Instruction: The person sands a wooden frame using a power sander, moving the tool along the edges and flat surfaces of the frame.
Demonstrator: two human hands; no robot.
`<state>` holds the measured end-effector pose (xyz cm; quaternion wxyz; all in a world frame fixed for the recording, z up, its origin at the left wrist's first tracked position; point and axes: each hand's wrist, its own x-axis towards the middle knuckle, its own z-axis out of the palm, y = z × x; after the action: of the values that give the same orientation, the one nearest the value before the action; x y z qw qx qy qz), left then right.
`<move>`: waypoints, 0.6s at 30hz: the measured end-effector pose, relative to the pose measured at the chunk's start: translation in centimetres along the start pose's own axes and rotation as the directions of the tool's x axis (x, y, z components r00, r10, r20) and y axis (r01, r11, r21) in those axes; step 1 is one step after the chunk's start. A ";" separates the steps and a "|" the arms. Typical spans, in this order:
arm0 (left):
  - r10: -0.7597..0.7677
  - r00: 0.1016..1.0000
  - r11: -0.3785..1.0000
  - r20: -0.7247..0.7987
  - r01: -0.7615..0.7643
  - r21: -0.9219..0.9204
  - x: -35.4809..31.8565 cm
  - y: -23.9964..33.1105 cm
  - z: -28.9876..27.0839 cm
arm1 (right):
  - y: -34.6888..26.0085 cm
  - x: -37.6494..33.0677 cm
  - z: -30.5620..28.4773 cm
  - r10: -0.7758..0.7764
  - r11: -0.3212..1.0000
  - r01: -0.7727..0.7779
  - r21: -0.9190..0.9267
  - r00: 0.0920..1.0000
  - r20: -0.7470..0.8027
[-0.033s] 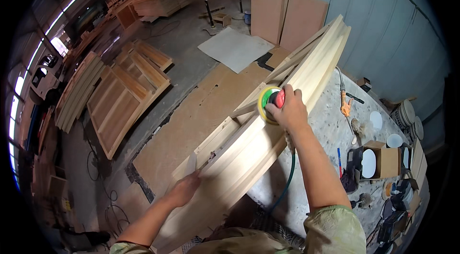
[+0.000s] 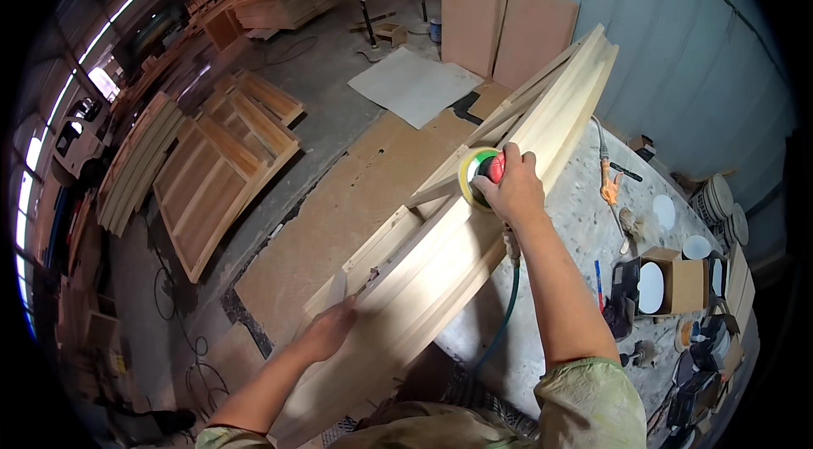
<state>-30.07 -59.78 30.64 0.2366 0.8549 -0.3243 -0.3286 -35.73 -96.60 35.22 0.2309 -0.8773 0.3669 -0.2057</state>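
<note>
A long pale wooden moulding [image 2: 474, 237] lies diagonally across a speckled workbench [image 2: 584, 229]. My right hand [image 2: 515, 188] is closed over a round hand sander [image 2: 481, 175] with a yellow-green pad and a red top, pressed on the moulding's upper half. A teal hose [image 2: 501, 322] hangs from the sander under my forearm. My left hand [image 2: 327, 329] rests flat, fingers spread, on the near left edge of the moulding, beside a narrow wooden strip [image 2: 373, 250].
A cardboard box [image 2: 682, 284] with white discs, an orange tool [image 2: 610, 188] and dark tools crowd the bench's right side. On the floor lie a brown board [image 2: 339, 212], panelled wooden frames [image 2: 212, 178] and a white sheet [image 2: 415, 85]. Flat boards [image 2: 508, 30] lean on the wall.
</note>
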 end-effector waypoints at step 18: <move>0.005 1.000 0.986 0.009 -0.006 0.166 7.9 3.2 0.6 | -0.6 -1.2 0.3 -0.425 0.900 0.382 0.211 0.877 0.223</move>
<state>-27.22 -67.69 28.94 0.1639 0.8694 -0.3540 -0.3033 -35.96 -95.24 35.07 0.2995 -0.9325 0.1234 -0.1598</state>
